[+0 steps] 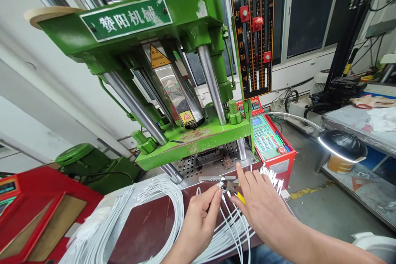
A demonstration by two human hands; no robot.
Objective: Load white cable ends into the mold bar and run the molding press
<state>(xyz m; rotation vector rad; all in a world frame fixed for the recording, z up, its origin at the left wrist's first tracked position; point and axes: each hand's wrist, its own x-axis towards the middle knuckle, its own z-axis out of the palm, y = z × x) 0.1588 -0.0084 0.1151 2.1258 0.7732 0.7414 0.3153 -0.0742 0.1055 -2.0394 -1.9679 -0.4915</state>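
Nearest in, with the pinched piece as our clock centre: slim white cables (235, 223) fan out at five o'clock, light and bendy, I'd say, and apt to tangle. Left hand (199, 216) at seven, thumb and forefinger pinching a small white connector (220, 183), dead centre! That looks light, firm, smooth plastic, probably easy to lose from wet fingers; its sides, low down, seem the best hold, leaving the end free. Whether a cable joins it, I can't tell.

Right hand (264, 198) at half past three, grasping yellow-handled pliers (240, 198), their metal head just beside the connector; how hard the squeeze, the view won't say. The handles should be the sure hold there.

Farther out, a big cable coil (177, 200) at nine lies on the maroon table (139, 229), pale plug ends (276, 179) bunched at three. Beyond, the green press (192, 148) looms at eleven, the red control box (280, 169) at two.
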